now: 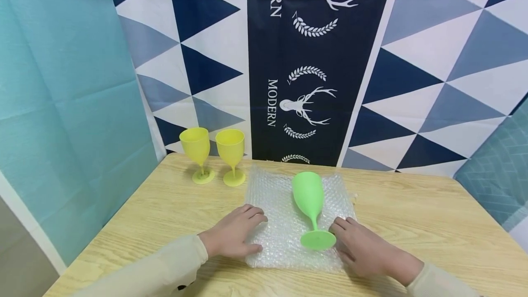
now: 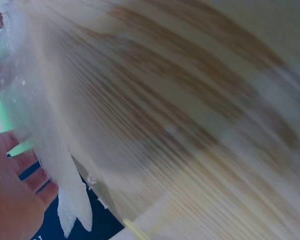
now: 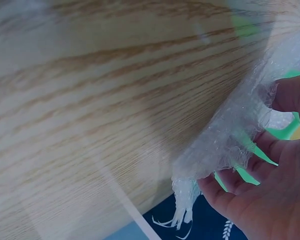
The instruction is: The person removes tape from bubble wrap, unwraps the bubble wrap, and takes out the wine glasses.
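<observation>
A light green plastic goblet (image 1: 308, 194) lies on its side on a sheet of bubble wrap (image 1: 278, 237), its round foot toward me. My left hand (image 1: 236, 233) rests at the left edge of the sheet with loosely bent fingers, apart from the goblet. Over the sheet's right edge lies my right hand (image 1: 365, 247), its fingertips close beside the goblet's foot. In the right wrist view, the right fingers (image 3: 230, 192) touch the edge of the wrap, which partly hides their tips. The left wrist view likewise has the wrap covering some of the left fingertips.
Two yellow goblets, one farther left (image 1: 197, 150) and one nearer the middle (image 1: 231, 152), stand upright at the back left of the wooden table (image 1: 173, 210). Behind the table hangs a patterned cloth (image 1: 214, 58); a teal cloth (image 1: 74, 104) hangs at the left.
</observation>
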`<act>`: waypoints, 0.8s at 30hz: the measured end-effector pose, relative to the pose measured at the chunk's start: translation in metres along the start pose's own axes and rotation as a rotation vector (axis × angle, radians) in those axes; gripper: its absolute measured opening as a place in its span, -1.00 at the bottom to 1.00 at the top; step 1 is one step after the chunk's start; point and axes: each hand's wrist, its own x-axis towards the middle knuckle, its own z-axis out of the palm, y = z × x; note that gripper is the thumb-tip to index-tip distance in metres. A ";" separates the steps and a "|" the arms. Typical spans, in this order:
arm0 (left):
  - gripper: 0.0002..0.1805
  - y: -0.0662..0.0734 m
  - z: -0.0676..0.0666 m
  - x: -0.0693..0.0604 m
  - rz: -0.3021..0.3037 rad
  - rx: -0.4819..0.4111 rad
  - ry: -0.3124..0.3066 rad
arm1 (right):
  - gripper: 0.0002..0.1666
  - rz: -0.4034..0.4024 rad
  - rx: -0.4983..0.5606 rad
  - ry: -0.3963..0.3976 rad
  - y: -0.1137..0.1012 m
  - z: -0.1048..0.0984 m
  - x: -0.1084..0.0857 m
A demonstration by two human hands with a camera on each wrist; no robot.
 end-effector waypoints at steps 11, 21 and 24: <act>-0.40 -0.013 0.000 -0.003 0.065 -0.040 -0.012 | -0.61 -0.027 -0.037 0.050 0.004 -0.003 0.002; -0.48 -0.011 0.015 -0.010 0.134 -0.058 0.000 | -0.66 0.058 -0.024 -0.121 -0.003 0.006 -0.004; -0.50 -0.012 0.015 -0.005 0.141 -0.013 0.023 | -0.58 0.099 -0.051 -0.194 -0.004 0.004 -0.001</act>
